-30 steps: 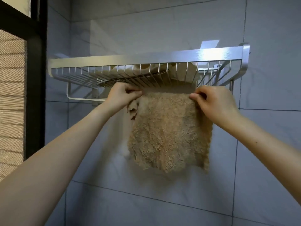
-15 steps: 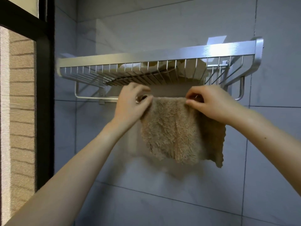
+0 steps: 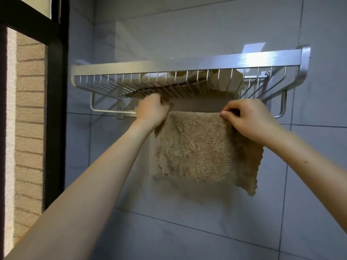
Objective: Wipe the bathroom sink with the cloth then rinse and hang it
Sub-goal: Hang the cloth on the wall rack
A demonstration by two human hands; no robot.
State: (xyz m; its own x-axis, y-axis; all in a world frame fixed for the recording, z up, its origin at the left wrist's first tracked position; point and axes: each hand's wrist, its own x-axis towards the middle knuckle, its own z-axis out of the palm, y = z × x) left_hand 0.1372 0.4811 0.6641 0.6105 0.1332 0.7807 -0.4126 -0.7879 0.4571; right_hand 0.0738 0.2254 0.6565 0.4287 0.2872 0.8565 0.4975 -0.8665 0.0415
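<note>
The left hand (image 3: 152, 109) is closed on the cloth's upper left corner, its back toward the camera and fingers curled out of sight behind the fold, while the right hand (image 3: 247, 119) pinches the upper right edge between thumb and fingertips — a hold at both top corners that seems meant to spread the fabric flat so it hangs evenly and dries. The tan, fluffy cloth (image 3: 199, 147) drapes over the towel bar (image 3: 110, 111) beneath the wire shelf (image 3: 187, 62), its front layer hanging square and a back layer dipping lower at the right. Both arms reach up and forward, wrists near bar height, elbows low. Folded pale items lie in the shelf above; grey wall tiles (image 3: 206, 222) sit behind — a dark-framed window (image 3: 58, 109) stands at left.
</note>
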